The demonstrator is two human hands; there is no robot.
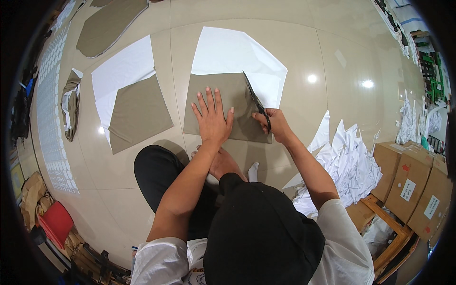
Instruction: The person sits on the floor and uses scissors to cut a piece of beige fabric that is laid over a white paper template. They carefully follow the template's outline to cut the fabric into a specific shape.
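My left hand (213, 122) lies flat with its fingers spread on an olive-brown piece of fabric (232, 95). Beneath that piece is a larger white fabric (223, 51), showing beyond its far edge and along its right side. My right hand (276, 125) is closed around the handles of black-handled scissors (254, 98). Their blades point away from me and lie along the brown fabric's right edge, over the white cloth. Whether the blades are parted is hard to see. My bare foot (227, 164) rests just in front of the fabric.
To the left lies another brown piece (141, 111) over white fabric (124, 66); a brown panel (110, 27) is farther off. White scraps (344, 166) are heaped at right, near cardboard boxes (406, 183) and a wooden frame (387, 216). A rolled brown cloth (71, 105) lies far left.
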